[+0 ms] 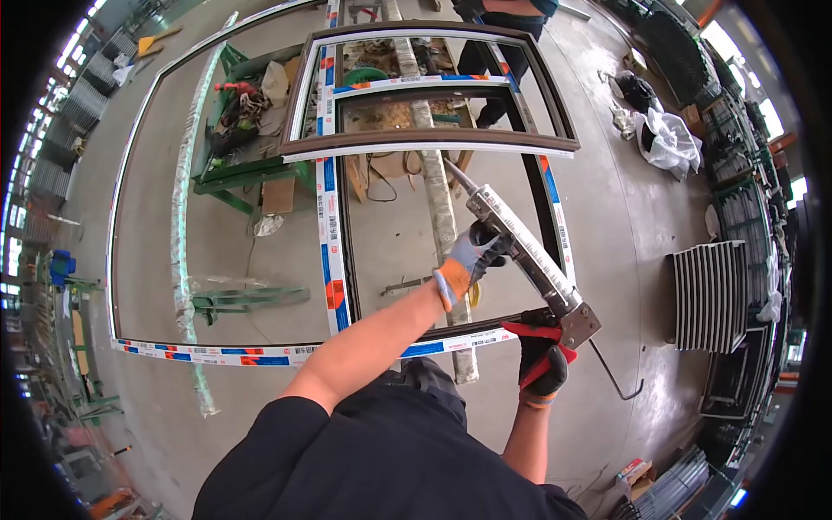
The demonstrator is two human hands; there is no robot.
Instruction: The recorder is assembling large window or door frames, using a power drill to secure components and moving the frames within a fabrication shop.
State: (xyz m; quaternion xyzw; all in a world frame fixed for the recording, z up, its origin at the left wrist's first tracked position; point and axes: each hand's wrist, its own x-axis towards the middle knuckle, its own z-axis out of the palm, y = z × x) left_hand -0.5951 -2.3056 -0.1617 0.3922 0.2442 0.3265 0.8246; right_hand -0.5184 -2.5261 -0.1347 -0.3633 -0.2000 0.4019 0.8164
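A caulking gun [527,240] lies slantwise in front of me, its thin nozzle [460,178] pointing away to the upper left. My left hand [471,258], in a grey and orange glove with dark fingers, is closed on the side of its barrel. The red handle of the gun sits in my gloved right hand [546,371], whose fingers wrap round it. The nozzle end is just on the near side of a brown window frame [416,141]. That smaller frame rests on a larger frame [333,225] wrapped in printed protective film.
Wrapped and bare support beams [443,217] run beneath the frames. A green workbench [251,179] with tools stands at the far left. Another person [520,10] is at the far side. Plastic bags [669,143] and stacked grey panels [711,295] are to the right.
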